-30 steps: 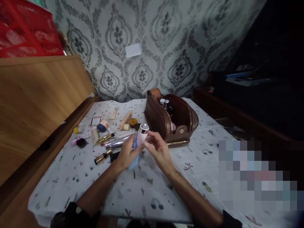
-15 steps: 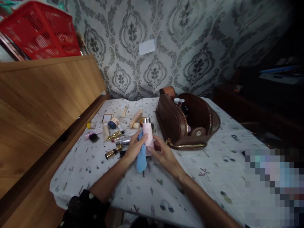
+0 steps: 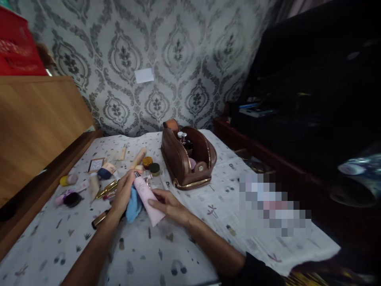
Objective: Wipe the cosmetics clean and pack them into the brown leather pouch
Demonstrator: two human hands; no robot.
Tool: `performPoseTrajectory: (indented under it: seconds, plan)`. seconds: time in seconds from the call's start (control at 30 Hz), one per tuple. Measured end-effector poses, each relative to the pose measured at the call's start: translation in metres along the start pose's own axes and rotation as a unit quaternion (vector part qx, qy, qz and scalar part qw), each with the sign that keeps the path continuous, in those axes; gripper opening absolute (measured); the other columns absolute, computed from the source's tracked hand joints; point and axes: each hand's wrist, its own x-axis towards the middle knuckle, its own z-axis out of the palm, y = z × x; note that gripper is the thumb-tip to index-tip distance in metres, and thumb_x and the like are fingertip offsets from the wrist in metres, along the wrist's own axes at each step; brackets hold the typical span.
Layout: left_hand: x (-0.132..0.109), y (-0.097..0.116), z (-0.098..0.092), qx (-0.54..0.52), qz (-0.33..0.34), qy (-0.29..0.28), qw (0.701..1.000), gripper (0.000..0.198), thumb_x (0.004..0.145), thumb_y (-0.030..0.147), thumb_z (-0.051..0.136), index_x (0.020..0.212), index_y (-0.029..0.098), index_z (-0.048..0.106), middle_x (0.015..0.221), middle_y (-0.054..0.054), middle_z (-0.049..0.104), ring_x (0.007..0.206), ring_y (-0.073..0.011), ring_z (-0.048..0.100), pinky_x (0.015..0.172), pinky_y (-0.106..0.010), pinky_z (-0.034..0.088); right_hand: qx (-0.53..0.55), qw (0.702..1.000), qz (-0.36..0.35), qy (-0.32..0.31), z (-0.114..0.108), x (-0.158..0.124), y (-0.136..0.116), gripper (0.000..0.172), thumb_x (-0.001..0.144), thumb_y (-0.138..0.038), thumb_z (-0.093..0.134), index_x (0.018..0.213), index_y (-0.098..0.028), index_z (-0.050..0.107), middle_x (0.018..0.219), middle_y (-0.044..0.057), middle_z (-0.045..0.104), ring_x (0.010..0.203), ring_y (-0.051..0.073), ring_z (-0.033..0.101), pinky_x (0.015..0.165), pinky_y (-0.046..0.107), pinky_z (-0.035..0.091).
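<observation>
A pink squeeze tube [image 3: 148,202] with a silver cap slants between my two hands, its flat end pointing down toward me. My right hand [image 3: 169,207] pinches the tube near its lower half, thumb on top. A light blue cloth [image 3: 133,206] hangs bunched under my left hand [image 3: 123,192], whose fingers close around it near the silver cap. Just beyond the hands lie gold lipstick tubes [image 3: 107,189] and a black-and-gold tube [image 3: 99,219]. A brown cosmetic bag [image 3: 175,159] stands unzipped to the right, with bottles [image 3: 184,139] inside it.
More cosmetics cover the left of the cloth-covered table [image 3: 143,258]: a dark blue-lidded jar [image 3: 106,171], a green-lidded jar [image 3: 154,169], an amber jar [image 3: 147,161] and a round black item [image 3: 72,199]. A wooden panel [image 3: 44,119] borders the left. A pixelated patch hides something at right.
My view has turned to the right. The pink tube has gone from upright to slanted, its cap now near my left hand. My right hand has taken hold of its lower body.
</observation>
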Motion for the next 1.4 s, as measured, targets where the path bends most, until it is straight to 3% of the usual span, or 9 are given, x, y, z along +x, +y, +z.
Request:
performPoseTrajectory:
  seconds: [0.17, 0.33, 0.6, 0.7, 0.87, 1.0, 1.1, 1.2, 1.4]
  plan:
    - [0.002, -0.004, -0.003, 0.012, -0.004, -0.019, 1.000, 0.044, 0.082, 0.061, 0.059, 0.090, 0.018, 0.070, 0.077, -0.001, 0.062, 0.072, -0.0180, 0.054, 0.063, -0.024, 0.043, -0.022, 0.999, 0.012, 0.037, -0.002, 0.000, -0.002, 0.058, 0.060, -0.066, 0.078, 0.084, -0.015, 0.066, 0.068, -0.003, 0.053, 0.060, 0.010, 0.044, 0.052, 0.021, 0.030]
    - [0.005, -0.005, -0.004, -0.006, -0.028, -0.028, 0.999, 0.042, 0.078, 0.060, 0.064, 0.086, 0.018, 0.069, 0.073, 0.001, 0.059, 0.066, -0.0150, 0.050, 0.058, -0.022, 0.040, -0.152, 0.986, -0.039, 0.052, -0.005, 0.002, -0.002, 0.043, 0.073, -0.056, 0.072, 0.079, -0.014, 0.063, 0.067, -0.004, 0.050, 0.064, 0.011, 0.043, 0.054, 0.021, 0.030]
    - [0.009, -0.011, -0.004, 0.020, -0.045, -0.003, 0.999, 0.044, 0.071, 0.060, 0.070, 0.082, 0.018, 0.069, 0.073, 0.001, 0.063, 0.068, -0.0161, 0.053, 0.060, -0.023, 0.042, -0.365, 0.919, -0.055, 0.142, -0.001, -0.006, -0.014, 0.020, 0.072, -0.029, 0.075, 0.089, -0.022, 0.068, 0.068, -0.004, 0.055, 0.065, 0.014, 0.047, 0.061, 0.025, 0.032]
    - [0.008, -0.007, -0.003, 0.001, -0.051, 0.005, 0.999, 0.046, 0.069, 0.063, 0.071, 0.078, 0.018, 0.069, 0.071, 0.001, 0.062, 0.067, -0.0154, 0.054, 0.060, -0.022, 0.043, -0.299, 0.944, -0.066, 0.126, -0.002, -0.003, -0.008, 0.025, 0.074, -0.039, 0.074, 0.089, -0.020, 0.068, 0.068, -0.003, 0.056, 0.064, 0.013, 0.048, 0.059, 0.024, 0.032]
    - [0.006, 0.000, -0.002, -0.050, -0.079, -0.012, 0.996, 0.047, 0.068, 0.064, 0.071, 0.077, 0.018, 0.066, 0.064, 0.003, 0.058, 0.060, -0.0135, 0.051, 0.055, -0.022, 0.041, -0.033, 0.995, -0.008, 0.094, -0.006, 0.007, 0.004, 0.062, 0.065, -0.068, 0.073, 0.102, -0.019, 0.064, 0.064, -0.004, 0.054, 0.055, 0.011, 0.047, 0.050, 0.022, 0.032]
    - [0.008, -0.006, -0.004, -0.036, -0.074, 0.000, 0.997, 0.047, 0.071, 0.064, 0.069, 0.081, 0.018, 0.067, 0.070, 0.001, 0.062, 0.065, -0.0149, 0.054, 0.059, -0.023, 0.044, -0.067, 0.990, -0.018, 0.119, -0.010, 0.008, 0.006, 0.055, 0.074, -0.063, 0.068, 0.104, -0.018, 0.064, 0.061, -0.004, 0.053, 0.052, 0.010, 0.044, 0.048, 0.022, 0.029]
    - [0.011, -0.013, -0.008, 0.018, -0.044, 0.027, 0.999, 0.048, 0.074, 0.063, 0.066, 0.087, 0.017, 0.070, 0.082, -0.002, 0.068, 0.079, -0.0189, 0.060, 0.069, -0.025, 0.046, -0.197, 0.964, -0.059, 0.167, -0.010, 0.007, 0.006, 0.044, 0.080, -0.049, 0.066, 0.111, -0.018, 0.063, 0.068, -0.002, 0.057, 0.061, 0.013, 0.050, 0.055, 0.025, 0.037]
    - [0.013, -0.013, -0.010, 0.073, -0.020, 0.051, 0.996, 0.046, 0.078, 0.062, 0.062, 0.091, 0.018, 0.070, 0.088, -0.003, 0.070, 0.086, -0.0218, 0.061, 0.075, -0.027, 0.046, -0.315, 0.929, -0.083, 0.175, -0.006, 0.005, 0.006, 0.051, 0.073, -0.033, 0.075, 0.120, -0.020, 0.059, 0.101, 0.005, 0.067, 0.090, 0.022, 0.060, 0.079, 0.034, 0.047]
    - [0.010, -0.005, -0.007, 0.174, 0.028, 0.033, 0.984, 0.036, 0.085, 0.054, 0.052, 0.087, 0.020, 0.066, 0.081, -0.002, 0.068, 0.078, -0.0211, 0.061, 0.073, -0.029, 0.045, -0.500, 0.845, -0.101, 0.162, -0.002, 0.006, 0.014, 0.053, 0.074, -0.011, 0.066, 0.126, -0.015, 0.056, 0.123, 0.013, 0.063, 0.113, 0.029, 0.055, 0.101, 0.044, 0.042]
